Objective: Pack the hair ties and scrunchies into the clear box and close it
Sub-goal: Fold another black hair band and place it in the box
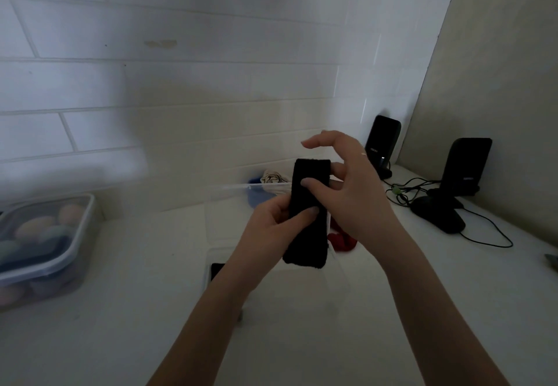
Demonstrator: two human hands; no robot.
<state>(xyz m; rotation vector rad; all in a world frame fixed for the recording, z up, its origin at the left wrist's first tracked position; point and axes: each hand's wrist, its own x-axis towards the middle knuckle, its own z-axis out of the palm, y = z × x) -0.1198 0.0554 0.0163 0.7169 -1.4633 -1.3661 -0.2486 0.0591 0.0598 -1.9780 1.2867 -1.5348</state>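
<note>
A wide black fabric band (306,219) is held upright above the clear box (223,201) at the middle of the counter. My left hand (271,228) grips its lower half from the left. My right hand (350,186) pinches its upper part with thumb and fingers, the index finger raised. A red scrunchie (342,242) lies just right of the band, partly hidden by my right wrist. A cream scrunchie (273,176) and a blue one (256,197) sit behind the box's far wall. A small dark item (217,269) shows at the box's near left.
A lidded clear container (45,234) of pastel items stands at the left edge. Two black phone stands (382,144) (462,171) with cables (483,231) occupy the right back corner. White tiled wall (181,84) runs behind the counter.
</note>
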